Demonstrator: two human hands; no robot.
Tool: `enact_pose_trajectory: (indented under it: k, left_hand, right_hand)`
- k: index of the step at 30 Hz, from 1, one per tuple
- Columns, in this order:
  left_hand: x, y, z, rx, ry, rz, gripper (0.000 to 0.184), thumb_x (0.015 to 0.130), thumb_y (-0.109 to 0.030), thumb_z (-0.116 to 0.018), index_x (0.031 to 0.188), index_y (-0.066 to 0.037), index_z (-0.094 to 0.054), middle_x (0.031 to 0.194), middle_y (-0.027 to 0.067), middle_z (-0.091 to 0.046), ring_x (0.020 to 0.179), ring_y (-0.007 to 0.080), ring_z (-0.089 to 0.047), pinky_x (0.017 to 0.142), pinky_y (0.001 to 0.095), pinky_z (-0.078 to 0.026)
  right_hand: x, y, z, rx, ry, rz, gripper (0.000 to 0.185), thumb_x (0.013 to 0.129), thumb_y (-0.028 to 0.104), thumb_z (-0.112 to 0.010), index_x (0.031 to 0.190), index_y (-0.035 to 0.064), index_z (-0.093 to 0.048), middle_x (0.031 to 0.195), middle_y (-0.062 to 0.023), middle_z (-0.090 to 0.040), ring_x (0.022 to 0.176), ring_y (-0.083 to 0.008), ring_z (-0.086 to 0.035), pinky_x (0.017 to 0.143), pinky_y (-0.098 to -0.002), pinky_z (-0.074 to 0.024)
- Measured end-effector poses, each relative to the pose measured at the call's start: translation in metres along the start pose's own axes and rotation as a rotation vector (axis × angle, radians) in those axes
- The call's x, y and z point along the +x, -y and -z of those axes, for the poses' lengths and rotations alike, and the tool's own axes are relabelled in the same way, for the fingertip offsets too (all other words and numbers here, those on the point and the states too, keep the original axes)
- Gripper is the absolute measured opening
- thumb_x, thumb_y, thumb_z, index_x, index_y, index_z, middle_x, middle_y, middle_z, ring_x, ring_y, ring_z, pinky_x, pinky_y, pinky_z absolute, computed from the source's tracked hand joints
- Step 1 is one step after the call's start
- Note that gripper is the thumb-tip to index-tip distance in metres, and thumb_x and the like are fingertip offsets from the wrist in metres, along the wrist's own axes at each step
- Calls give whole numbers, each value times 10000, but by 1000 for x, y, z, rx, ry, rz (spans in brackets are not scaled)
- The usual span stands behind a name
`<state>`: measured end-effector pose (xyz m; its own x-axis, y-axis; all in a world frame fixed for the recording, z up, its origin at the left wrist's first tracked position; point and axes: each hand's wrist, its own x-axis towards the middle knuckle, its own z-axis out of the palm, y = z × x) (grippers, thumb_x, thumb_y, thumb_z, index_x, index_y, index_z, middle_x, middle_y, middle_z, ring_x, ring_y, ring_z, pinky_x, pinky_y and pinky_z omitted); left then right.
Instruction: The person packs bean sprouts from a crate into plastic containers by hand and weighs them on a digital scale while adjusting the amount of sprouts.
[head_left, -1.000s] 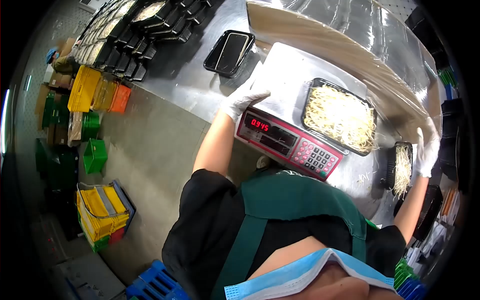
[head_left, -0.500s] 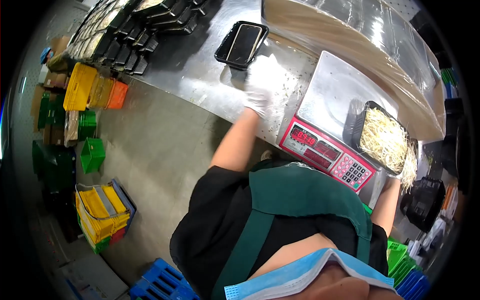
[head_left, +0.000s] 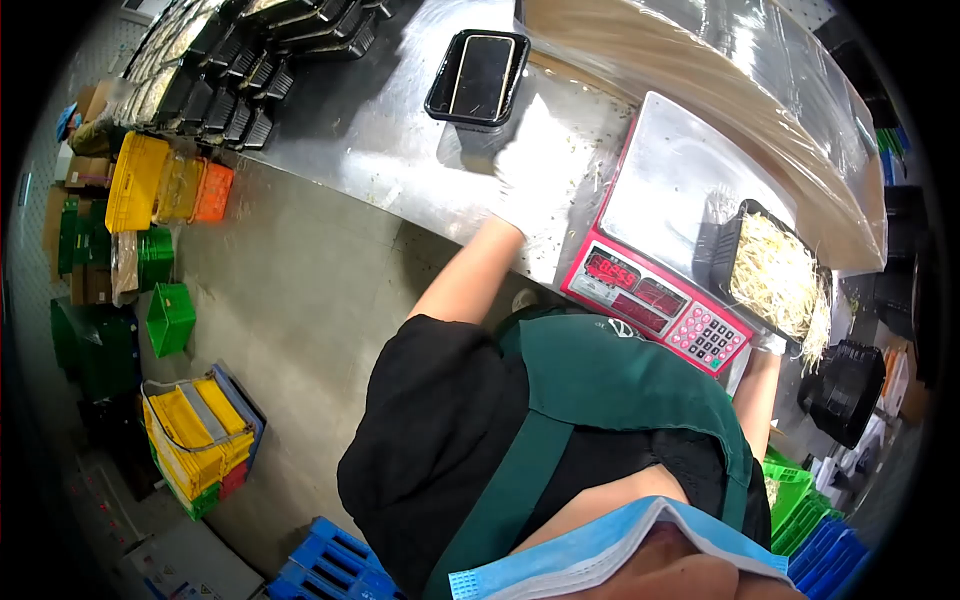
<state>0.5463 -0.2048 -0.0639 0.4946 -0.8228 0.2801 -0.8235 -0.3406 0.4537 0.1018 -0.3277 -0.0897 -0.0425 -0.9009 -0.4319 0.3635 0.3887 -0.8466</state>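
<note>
My left hand (head_left: 522, 180), in a white glove, lies over the bright metal table, just short of a black plastic tray (head_left: 436, 100). Glare washes out its outline, but the fingers look stretched out and hold nothing visible. At the right, my gloved right hand (head_left: 768, 342) grips the near edge of a black tray heaped with bean sprouts (head_left: 775, 275); its fingers are mostly hidden below the rim. That tray is over the right side of the weighing scale's plate (head_left: 680, 180). Loose sprouts hang off its right corner. Red digits glow on the scale's display (head_left: 612, 268).
Stacked trays of sprouts (head_left: 215, 85) occupy the table's far left. A plastic-lined carton (head_left: 700, 60) stands behind the scale. Black trays (head_left: 845, 395) lie at the right. Yellow crates (head_left: 200, 430) and a green crate (head_left: 170, 318) are on the floor at left.
My right hand has shifted left along the sprout tray's near edge. My left hand now sits slightly apart from the black tray. The scale's digits have changed, and the view has turned slightly.
</note>
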Motion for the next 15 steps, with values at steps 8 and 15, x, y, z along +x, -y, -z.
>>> enact_pose_trajectory:
  k: [8,15]
  left_hand:
    - [-3,-11,-94,144,-64,-499,403,865,-219,-499,1210,-13,-532,1321,168,-487,1242,260,-453,1054,383,-334]
    - [-50,22,-52,-173,235,-588,350,861,-168,-473,1177,-64,-582,1309,144,-505,1246,276,-445,1053,376,-342]
  right_hand:
    - [-3,-4,-9,-13,-34,4,546,961,430,-404,1339,37,-430,1338,-125,-494,1184,-261,-496,992,-389,-426]
    - [-19,-6,-6,1,-70,10,559,959,441,-399,1345,39,-422,1343,-126,-490,1185,-266,-496,993,-392,-426]
